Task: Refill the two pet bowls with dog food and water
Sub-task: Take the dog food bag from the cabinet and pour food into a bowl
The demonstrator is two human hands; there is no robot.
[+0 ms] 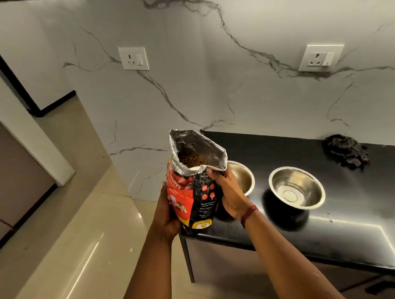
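A red and black dog food bag [194,191] is held upright over the left end of the black counter [349,228]. Its foil mouth is open and brown kibble shows inside. My left hand [166,218] grips the bag's lower left side. My right hand [229,193] grips its right side just under the open rim. Two steel bowls stand on the counter. The left bowl [243,176] is partly hidden behind the bag and my right hand. The right bowl [297,188] looks empty.
A dark crumpled cloth [345,151] lies at the counter's back right. Two wall sockets [133,58] [320,58] sit on the marble wall behind. To the left, the counter ends and beige floor tiles [82,248] lie below.
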